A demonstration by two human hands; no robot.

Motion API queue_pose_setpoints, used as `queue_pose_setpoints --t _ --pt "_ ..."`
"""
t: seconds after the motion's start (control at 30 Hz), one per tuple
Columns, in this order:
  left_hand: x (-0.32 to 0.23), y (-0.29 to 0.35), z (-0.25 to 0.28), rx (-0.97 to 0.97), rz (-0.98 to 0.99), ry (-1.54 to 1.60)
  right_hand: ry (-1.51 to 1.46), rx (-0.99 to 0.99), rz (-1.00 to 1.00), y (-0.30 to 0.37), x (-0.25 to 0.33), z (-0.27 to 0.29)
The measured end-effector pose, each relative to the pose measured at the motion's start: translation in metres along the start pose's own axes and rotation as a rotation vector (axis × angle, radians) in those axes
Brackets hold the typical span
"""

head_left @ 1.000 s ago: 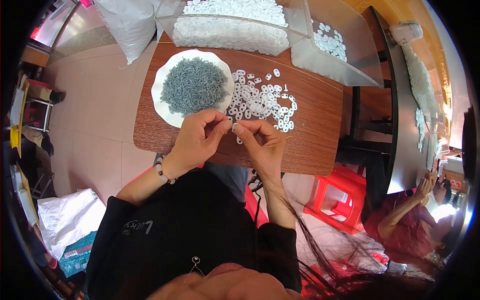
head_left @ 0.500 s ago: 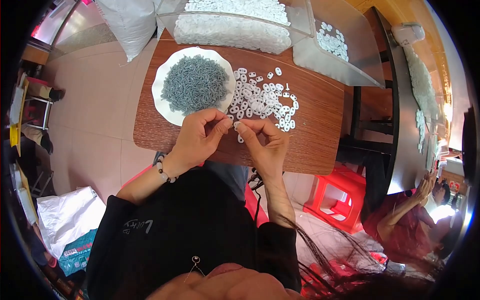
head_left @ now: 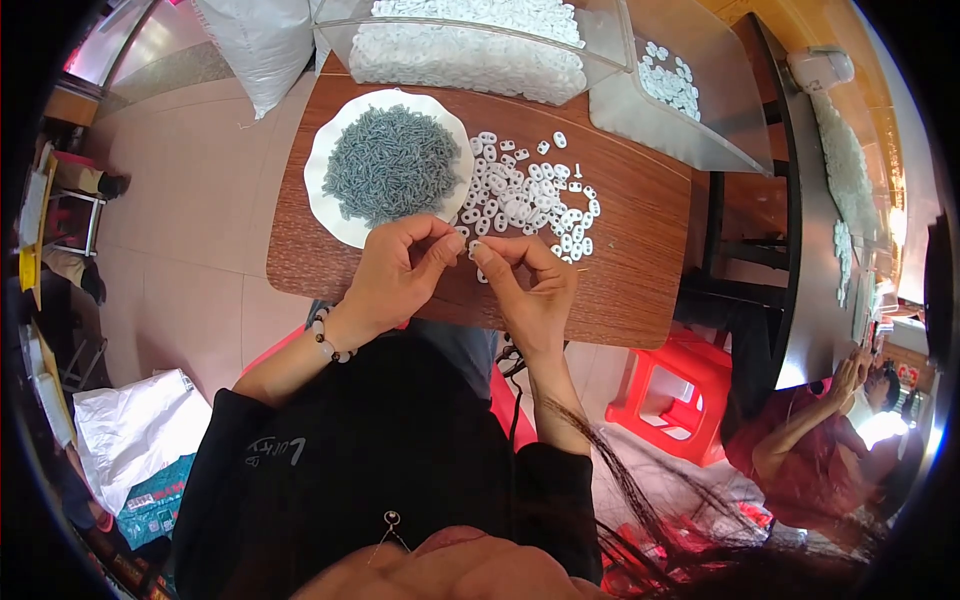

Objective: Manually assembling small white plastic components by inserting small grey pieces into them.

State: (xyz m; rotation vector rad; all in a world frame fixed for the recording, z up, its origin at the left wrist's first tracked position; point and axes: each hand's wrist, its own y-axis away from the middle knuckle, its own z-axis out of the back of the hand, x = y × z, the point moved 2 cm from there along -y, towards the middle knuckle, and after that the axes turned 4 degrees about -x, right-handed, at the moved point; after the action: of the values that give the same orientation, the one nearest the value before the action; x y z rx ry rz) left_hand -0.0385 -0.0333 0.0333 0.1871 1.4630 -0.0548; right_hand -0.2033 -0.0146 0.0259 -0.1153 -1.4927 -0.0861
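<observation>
Over the near edge of the brown wooden table point(head_left: 630, 285), my two hands meet fingertip to fingertip. My left hand point(head_left: 405, 270) is pinched; whatever is between its thumb and forefinger is too small to name. My right hand point(head_left: 532, 290) grips a small white oval two-holed plastic piece point(head_left: 475, 246) between thumb and forefinger. Just beyond them spreads a loose pile of similar white pieces point(head_left: 520, 205), mostly flat, a few on edge. A scalloped white plate point(head_left: 318, 180) at the left carries a heap of small grey-blue rod-shaped plugs point(head_left: 390, 165).
A clear bin point(head_left: 465, 70) full of white pieces stands at the far edge. Beside it a second bin point(head_left: 670, 135) holds fewer. A red stool point(head_left: 675, 400) stands at right, near a dark table point(head_left: 800, 300) where another person point(head_left: 800, 450) sits. White sacks lie at left.
My hands keep almost the same pinched pose at the same spot. The view has shifted very slightly; the pile and plate look unchanged.
</observation>
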Motion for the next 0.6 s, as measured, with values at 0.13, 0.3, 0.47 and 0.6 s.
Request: queue_pose_setpoints --t 0.13,0.3,0.47,0.6 --pt "0.0029 0.0006 -0.0012 -0.001 -0.01 0.037 0.047 0.018 0.016 0.0004 0.0029 -0.0017" --pt "0.0006 0.0022 -0.0027 -0.019 -0.037 0.014 0.051 0.005 0.023 0.0026 0.0039 -0.0032" --pt "0.0026 0.0038 -0.0036 -0.053 -0.038 -0.004 0.036 0.017 -0.005 0.0037 0.0006 -0.0045" --pt "0.0036 0.0051 -0.0054 -0.073 -0.07 -0.021 0.021 -0.006 0.008 0.0066 -0.0004 -0.0063"
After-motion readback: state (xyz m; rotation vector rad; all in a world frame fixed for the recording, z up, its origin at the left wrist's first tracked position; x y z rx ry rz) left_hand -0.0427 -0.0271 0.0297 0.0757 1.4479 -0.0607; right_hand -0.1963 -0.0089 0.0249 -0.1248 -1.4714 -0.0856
